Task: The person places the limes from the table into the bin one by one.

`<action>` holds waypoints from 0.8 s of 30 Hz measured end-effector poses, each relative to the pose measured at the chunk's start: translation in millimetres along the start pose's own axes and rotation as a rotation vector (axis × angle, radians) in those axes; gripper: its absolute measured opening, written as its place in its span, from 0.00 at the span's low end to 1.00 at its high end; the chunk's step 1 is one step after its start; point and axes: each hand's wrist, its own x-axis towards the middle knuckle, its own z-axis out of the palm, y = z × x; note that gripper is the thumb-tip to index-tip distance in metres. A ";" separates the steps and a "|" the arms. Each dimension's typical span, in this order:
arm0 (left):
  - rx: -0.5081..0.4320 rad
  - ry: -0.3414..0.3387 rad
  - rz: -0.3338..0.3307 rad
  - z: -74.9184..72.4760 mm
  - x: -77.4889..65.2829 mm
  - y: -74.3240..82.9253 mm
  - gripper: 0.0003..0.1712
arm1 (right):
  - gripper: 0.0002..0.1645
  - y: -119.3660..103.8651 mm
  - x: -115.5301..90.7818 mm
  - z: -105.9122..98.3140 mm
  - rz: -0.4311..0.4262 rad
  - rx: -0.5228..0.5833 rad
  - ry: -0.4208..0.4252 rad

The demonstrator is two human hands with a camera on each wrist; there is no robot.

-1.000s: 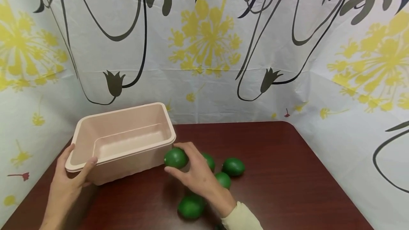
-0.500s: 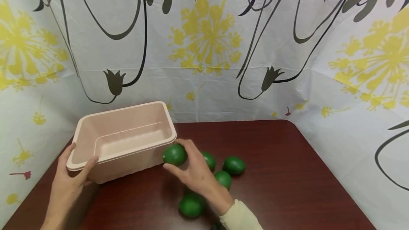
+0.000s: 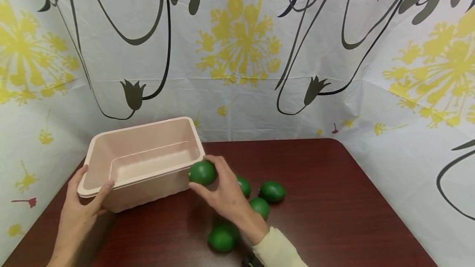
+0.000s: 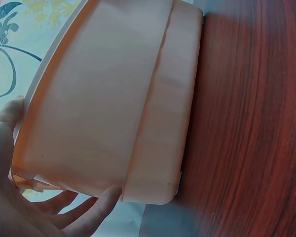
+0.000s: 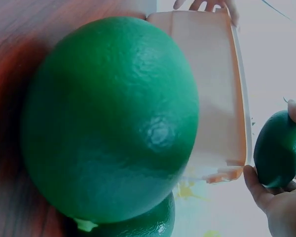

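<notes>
A pale pink plastic bin (image 3: 156,188) sits at the left of the table, its open top facing up. My left hand (image 3: 78,211) grips its near left corner, thumb over the front rim and fingers at the end wall. In the left wrist view those fingers curl by the end of the bin (image 4: 103,98). My right hand (image 3: 231,197) holds a green lime (image 3: 202,172) between thumb and fingers, at the bin's near right corner. The right wrist view shows this held lime (image 5: 278,148) beside the rim, outside the bin. The inside of the bin that shows holds nothing.
Several more limes lie on the dark red wooden table (image 3: 334,217): one lime (image 3: 223,237) in front, another lime (image 3: 272,191) rightmost, others partly behind my right hand. A dark object (image 3: 251,260) shows beside the sleeve (image 3: 279,248). A patterned curtain (image 3: 237,106) hangs behind.
My right hand has lifted the lime a little, up to about the height of the bin's rim. My left hand and the bin have stayed in place.
</notes>
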 end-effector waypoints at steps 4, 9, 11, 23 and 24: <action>0.001 0.000 -0.009 0.2 0.5 0.0 0.51 | 0.40 -0.6 3.0 1.5 -0.011 0.001 0.006; -0.007 -0.002 -0.004 0.9 0.4 0.4 0.51 | 0.39 0.5 6.3 1.8 0.006 0.001 0.002; -0.013 -0.001 -0.005 1.6 0.5 1.0 0.51 | 0.40 1.6 7.1 1.7 0.023 0.002 0.001; -0.007 0.007 -0.027 2.3 0.9 1.4 0.51 | 0.39 2.9 10.7 5.9 0.051 0.031 0.003; -0.008 0.007 -0.025 2.2 0.8 1.1 0.51 | 0.39 3.0 10.7 6.4 0.054 0.034 0.004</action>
